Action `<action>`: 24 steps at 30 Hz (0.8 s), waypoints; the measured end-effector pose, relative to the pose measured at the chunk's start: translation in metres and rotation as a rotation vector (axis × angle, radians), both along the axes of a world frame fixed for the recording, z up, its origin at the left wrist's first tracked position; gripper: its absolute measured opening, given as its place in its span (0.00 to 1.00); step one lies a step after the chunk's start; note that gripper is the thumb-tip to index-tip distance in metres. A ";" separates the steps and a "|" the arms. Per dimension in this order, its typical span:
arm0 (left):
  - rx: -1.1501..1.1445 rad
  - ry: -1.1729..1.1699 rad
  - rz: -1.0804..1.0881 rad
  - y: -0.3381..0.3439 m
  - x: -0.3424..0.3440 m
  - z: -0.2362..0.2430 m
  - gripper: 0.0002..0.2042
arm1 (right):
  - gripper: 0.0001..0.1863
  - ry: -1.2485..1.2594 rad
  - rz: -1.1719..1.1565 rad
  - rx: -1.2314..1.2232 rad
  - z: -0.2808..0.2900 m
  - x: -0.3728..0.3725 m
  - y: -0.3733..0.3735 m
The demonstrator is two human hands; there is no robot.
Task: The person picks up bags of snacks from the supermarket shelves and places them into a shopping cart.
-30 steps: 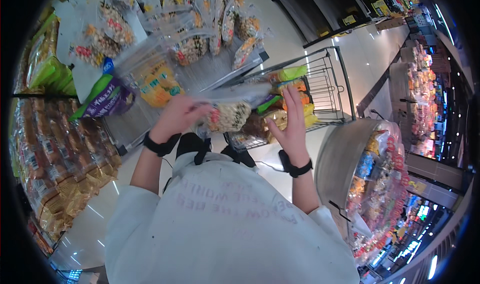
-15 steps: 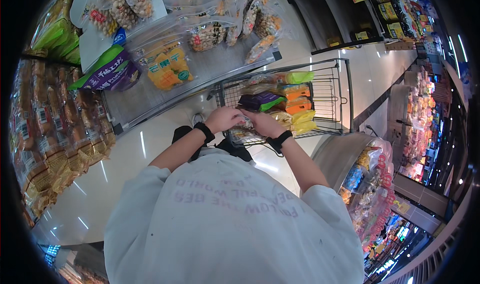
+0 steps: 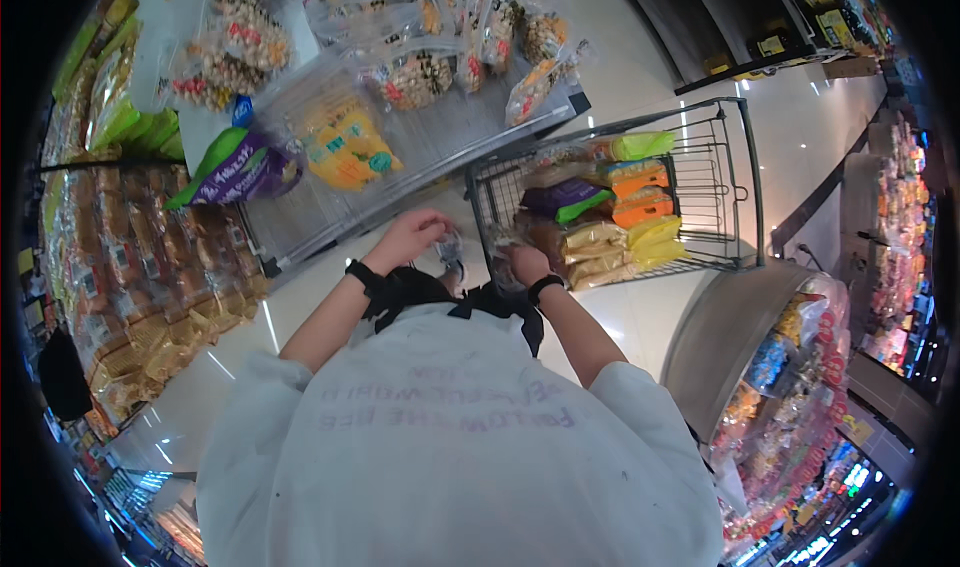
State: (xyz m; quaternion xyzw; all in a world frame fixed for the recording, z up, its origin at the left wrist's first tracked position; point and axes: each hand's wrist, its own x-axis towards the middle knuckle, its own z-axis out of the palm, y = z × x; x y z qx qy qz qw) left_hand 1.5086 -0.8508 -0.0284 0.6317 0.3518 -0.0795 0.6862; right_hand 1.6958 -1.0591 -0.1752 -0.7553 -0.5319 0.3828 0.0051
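My left hand (image 3: 412, 237) is raised short of the cart's near end, with fingers curled together. Something clear shows just beside its fingertips, too small to make out. Inside the near end of the shopping cart (image 3: 752, 182), my right hand (image 3: 528, 265) closes on a clear plastic bag (image 3: 506, 257), its contents mostly hidden. Beyond that hand lie gold packs (image 3: 592, 247), a yellow pack (image 3: 655, 235), a purple-and-green pouch (image 3: 566, 199) and orange packs (image 3: 640, 195).
A display table (image 3: 400, 182) at the upper left bears a purple-and-green prune pouch (image 3: 240, 172), a dried-mango bag (image 3: 350, 147) and several nut bags (image 3: 415, 77). Bagged long breads (image 3: 150, 247) stand at left. A round bin (image 3: 730, 317) with snack bags is on the right.
My hands, together over the cart before, have parted. The left has moved out of the cart to the left; the right is lower at its near end. The view has shifted.
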 end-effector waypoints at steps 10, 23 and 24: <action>-0.033 0.057 0.053 -0.005 -0.002 0.006 0.11 | 0.14 -0.144 0.211 0.050 -0.142 -0.004 -0.022; -0.018 0.110 0.131 -0.005 -0.031 0.003 0.12 | 0.19 0.014 0.176 -0.031 -0.129 -0.007 -0.008; -0.014 0.086 0.131 -0.005 -0.030 0.002 0.12 | 0.19 0.043 0.077 -0.013 -0.116 -0.014 -0.010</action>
